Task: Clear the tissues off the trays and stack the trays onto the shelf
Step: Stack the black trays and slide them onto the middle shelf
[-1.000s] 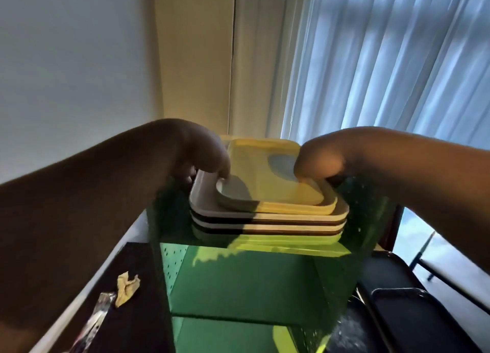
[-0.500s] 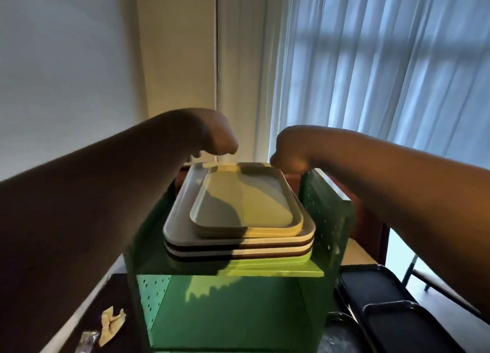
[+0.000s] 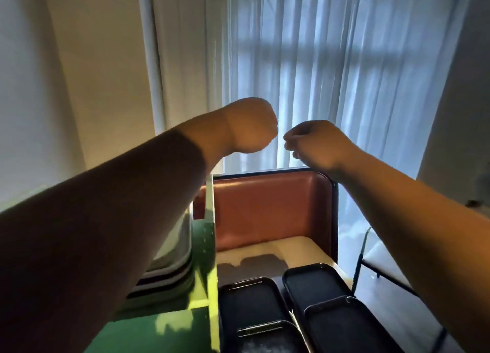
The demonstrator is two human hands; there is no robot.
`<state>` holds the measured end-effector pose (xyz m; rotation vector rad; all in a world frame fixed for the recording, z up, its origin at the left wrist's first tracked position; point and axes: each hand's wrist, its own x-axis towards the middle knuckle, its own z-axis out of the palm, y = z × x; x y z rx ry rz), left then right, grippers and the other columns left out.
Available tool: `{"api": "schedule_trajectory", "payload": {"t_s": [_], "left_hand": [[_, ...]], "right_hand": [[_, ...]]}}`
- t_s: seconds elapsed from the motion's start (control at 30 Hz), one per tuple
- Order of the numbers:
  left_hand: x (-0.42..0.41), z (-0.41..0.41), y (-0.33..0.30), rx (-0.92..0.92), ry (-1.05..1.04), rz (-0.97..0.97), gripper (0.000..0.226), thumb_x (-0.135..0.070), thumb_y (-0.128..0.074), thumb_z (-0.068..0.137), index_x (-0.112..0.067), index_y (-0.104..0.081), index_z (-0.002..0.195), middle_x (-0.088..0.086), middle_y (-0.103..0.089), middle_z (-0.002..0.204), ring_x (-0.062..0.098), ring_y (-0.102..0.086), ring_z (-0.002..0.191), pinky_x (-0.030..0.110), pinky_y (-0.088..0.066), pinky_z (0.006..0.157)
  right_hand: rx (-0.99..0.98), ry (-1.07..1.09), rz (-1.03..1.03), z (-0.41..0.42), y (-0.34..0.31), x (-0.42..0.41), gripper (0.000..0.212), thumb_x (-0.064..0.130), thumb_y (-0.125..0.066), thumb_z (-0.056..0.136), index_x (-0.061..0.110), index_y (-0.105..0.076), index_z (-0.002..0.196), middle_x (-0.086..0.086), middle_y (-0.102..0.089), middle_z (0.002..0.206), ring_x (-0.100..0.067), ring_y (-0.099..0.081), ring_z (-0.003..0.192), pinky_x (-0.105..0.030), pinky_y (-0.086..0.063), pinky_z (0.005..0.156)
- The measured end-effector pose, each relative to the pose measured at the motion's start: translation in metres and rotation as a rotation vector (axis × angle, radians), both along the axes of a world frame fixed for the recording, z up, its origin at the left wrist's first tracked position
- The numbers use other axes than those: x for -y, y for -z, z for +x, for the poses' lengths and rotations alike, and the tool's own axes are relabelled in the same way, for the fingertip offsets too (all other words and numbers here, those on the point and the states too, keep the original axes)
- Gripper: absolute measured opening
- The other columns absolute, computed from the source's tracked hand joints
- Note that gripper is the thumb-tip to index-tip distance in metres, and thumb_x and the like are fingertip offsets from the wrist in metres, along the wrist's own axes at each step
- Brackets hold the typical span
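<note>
while both hands hang raised before the curtain (image 3: 331, 68), the left hand (image 3: 252, 129) and right hand (image 3: 315, 143) show curled fingers holding nothing. the stacked trays (image 3: 169, 270) sit on the green shelf (image 3: 204, 249) under the left forearm. the dark trays (image 3: 313, 281) lie below and right, long axes running away, nearer the right hand by my judgement.

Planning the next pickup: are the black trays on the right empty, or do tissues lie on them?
Empty where visible: the black trays show bare dark insides; the near ends are cut off.
</note>
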<state>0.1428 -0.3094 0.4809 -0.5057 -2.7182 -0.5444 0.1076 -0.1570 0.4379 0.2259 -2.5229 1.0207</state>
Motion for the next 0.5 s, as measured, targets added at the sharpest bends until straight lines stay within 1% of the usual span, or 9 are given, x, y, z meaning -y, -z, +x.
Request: {"api": "schedule_trajectory", "payload": {"t_s": [0.1,0.17,0.23,0.3,0.33,0.37,0.43,0.47,0.5], "left_hand": [[-0.055,-0.015,0.014,0.028,0.022,-0.001,0.032,-0.016,-0.048,0.099,-0.009,-0.067,0.124,0.010,-0.068,0.122,0.026,-0.064,0.113,0.034,-0.051,0.093],[-0.092,-0.028,0.036,0.050,0.028,0.064,0.031,-0.016,-0.050,0.098,-0.011,-0.068,0.123,0.009,-0.069,0.120,0.025,-0.065,0.111,0.034,-0.052,0.092],[-0.128,-0.041,0.069,0.083,0.010,0.136,0.029,-0.015,-0.050,0.098,-0.011,-0.069,0.119,0.008,-0.070,0.116,0.025,-0.065,0.108,0.032,-0.052,0.087],[-0.161,-0.061,0.113,0.195,0.002,0.203,0.024,-0.010,-0.050,0.096,-0.008,-0.071,0.106,0.008,-0.070,0.101,0.025,-0.065,0.097,0.033,-0.052,0.079],[-0.174,-0.072,0.141,0.280,0.001,0.264,0.021,-0.007,-0.050,0.095,-0.007,-0.071,0.098,0.009,-0.069,0.093,0.025,-0.064,0.090,0.034,-0.051,0.074],[-0.184,-0.082,0.170,0.368,0.001,0.364,0.018,-0.004,-0.052,0.094,-0.006,-0.070,0.095,0.010,-0.067,0.089,0.024,-0.063,0.086,0.035,-0.051,0.075],[-0.199,-0.097,0.230,0.470,-0.048,0.644,0.015,-0.003,-0.056,0.092,-0.013,-0.067,0.092,0.008,-0.067,0.090,0.020,-0.064,0.083,0.036,-0.054,0.079],[-0.204,-0.101,0.261,0.480,-0.121,0.759,0.014,-0.005,-0.056,0.091,-0.016,-0.064,0.092,0.007,-0.068,0.093,0.020,-0.066,0.084,0.035,-0.056,0.078],[-0.209,-0.101,0.290,0.500,-0.190,0.809,0.015,-0.006,-0.054,0.091,-0.017,-0.062,0.095,0.008,-0.070,0.097,0.022,-0.068,0.085,0.035,-0.057,0.075]], "right_hand": [[0.022,-0.003,-0.088,-0.018,0.025,-0.047,0.017,0.014,-0.061,0.090,0.009,-0.077,0.088,-0.008,-0.072,0.081,-0.025,-0.065,0.075,-0.034,-0.049,0.070],[0.042,-0.018,-0.094,-0.034,0.048,-0.079,0.018,0.015,-0.060,0.090,0.009,-0.077,0.084,-0.008,-0.072,0.080,-0.023,-0.064,0.074,-0.031,-0.046,0.067],[0.092,-0.044,-0.102,-0.047,0.076,-0.111,0.020,0.017,-0.059,0.091,0.017,-0.075,0.080,-0.001,-0.071,0.077,-0.019,-0.064,0.073,-0.028,-0.045,0.065],[0.159,-0.077,-0.084,-0.063,0.114,-0.140,0.018,0.018,-0.059,0.093,0.022,-0.075,0.085,0.004,-0.072,0.082,-0.013,-0.065,0.077,-0.025,-0.045,0.065],[0.200,-0.088,-0.075,-0.071,0.136,-0.153,0.017,0.019,-0.059,0.094,0.022,-0.075,0.091,0.005,-0.072,0.087,-0.012,-0.066,0.080,-0.024,-0.047,0.067],[0.241,-0.088,-0.077,-0.079,0.160,-0.165,0.016,0.018,-0.060,0.094,0.021,-0.076,0.095,0.005,-0.073,0.090,-0.012,-0.067,0.084,-0.026,-0.051,0.071],[0.328,-0.078,-0.098,-0.093,0.211,-0.185,0.019,0.013,-0.061,0.090,0.019,-0.077,0.097,0.003,-0.074,0.090,-0.017,-0.070,0.086,-0.035,-0.058,0.079],[0.388,-0.072,-0.113,-0.098,0.237,-0.192,0.022,0.009,-0.059,0.088,0.019,-0.076,0.098,0.001,-0.074,0.088,-0.021,-0.070,0.084,-0.037,-0.058,0.078],[0.454,-0.063,-0.119,-0.100,0.263,-0.199,0.027,0.005,-0.056,0.087,0.019,-0.076,0.101,-0.001,-0.074,0.089,-0.024,-0.071,0.082,-0.035,-0.057,0.071]]}}
